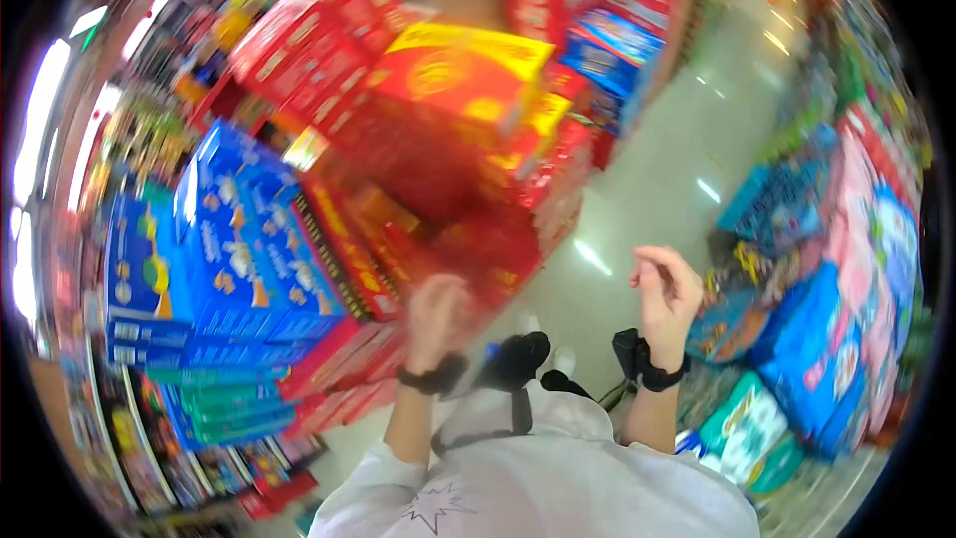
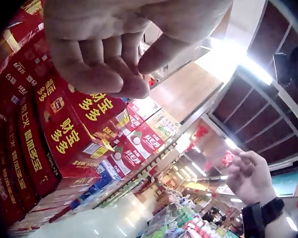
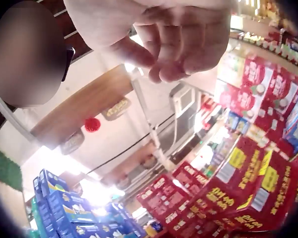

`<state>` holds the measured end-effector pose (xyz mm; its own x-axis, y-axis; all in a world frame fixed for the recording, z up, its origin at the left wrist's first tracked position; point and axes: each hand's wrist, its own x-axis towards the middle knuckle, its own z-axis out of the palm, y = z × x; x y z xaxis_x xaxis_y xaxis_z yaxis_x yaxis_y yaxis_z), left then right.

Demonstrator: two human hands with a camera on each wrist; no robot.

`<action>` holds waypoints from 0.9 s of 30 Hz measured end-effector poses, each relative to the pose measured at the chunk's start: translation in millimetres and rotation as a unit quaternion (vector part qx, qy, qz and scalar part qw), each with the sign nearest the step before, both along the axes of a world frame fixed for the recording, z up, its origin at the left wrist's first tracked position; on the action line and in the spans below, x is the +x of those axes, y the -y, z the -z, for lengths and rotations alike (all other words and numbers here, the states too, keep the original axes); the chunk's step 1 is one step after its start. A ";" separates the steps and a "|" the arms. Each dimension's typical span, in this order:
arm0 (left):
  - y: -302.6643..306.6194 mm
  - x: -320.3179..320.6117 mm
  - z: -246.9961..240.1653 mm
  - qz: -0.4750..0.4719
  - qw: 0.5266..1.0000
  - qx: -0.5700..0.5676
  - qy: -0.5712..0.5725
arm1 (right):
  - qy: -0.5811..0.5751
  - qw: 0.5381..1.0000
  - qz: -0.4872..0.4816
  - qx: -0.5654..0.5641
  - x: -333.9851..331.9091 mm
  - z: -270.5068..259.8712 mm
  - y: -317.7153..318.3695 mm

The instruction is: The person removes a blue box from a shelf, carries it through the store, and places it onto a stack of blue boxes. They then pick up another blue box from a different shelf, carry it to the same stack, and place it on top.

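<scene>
My left hand (image 1: 438, 317), blurred in the head view, hangs beside a stack of red cartons (image 1: 478, 264) and holds nothing. Close up in the left wrist view, the left hand (image 2: 104, 54) has loosely bent fingers, with red cartons with gold lettering (image 2: 72, 129) behind it. Over the aisle floor, my right hand (image 1: 667, 294) is raised, its fingers loosely curled around nothing. The right wrist view shows the right hand (image 3: 164, 39) empty too, above more red cartons (image 3: 233, 188). Both wrists wear black bands.
Blue cartons (image 1: 249, 239) are stacked at the left, with a red and yellow carton (image 1: 448, 75) farther ahead. A shiny aisle floor (image 1: 647, 189) runs forward between the stacks and packaged goods (image 1: 817, 349) on the right. Shelves (image 1: 129, 428) line the lower left.
</scene>
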<state>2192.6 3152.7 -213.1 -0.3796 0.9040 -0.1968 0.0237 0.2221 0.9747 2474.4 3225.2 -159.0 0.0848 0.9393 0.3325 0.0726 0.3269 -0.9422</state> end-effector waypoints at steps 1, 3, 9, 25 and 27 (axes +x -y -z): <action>3.4 0.1 -2.3 0.018 1.000 0.011 0.019 | -0.016 1.000 0.024 -0.009 12.1 10.2 8.0; 5.5 5.2 -12.5 0.018 0.999 0.020 0.045 | -0.021 0.998 0.058 -0.021 34.6 26.5 21.8; 7.0 13.1 -21.9 0.073 0.997 0.040 0.004 | -0.051 0.985 0.155 -0.051 79.8 54.3 61.5; 120.6 31.2 46.3 0.410 0.909 -0.021 0.068 | 0.007 0.940 0.341 -0.028 31.1 51.1 248.6; 150.9 18.2 79.0 0.439 0.892 -0.084 0.064 | 0.000 0.935 0.354 -0.036 -5.1 68.2 274.2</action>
<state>2210.8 3001.8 -292.1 0.4952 0.7955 -0.3492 0.1516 0.3166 0.9364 2469.2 2951.0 -227.2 0.6930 0.6686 0.2698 0.2465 0.1320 -0.9601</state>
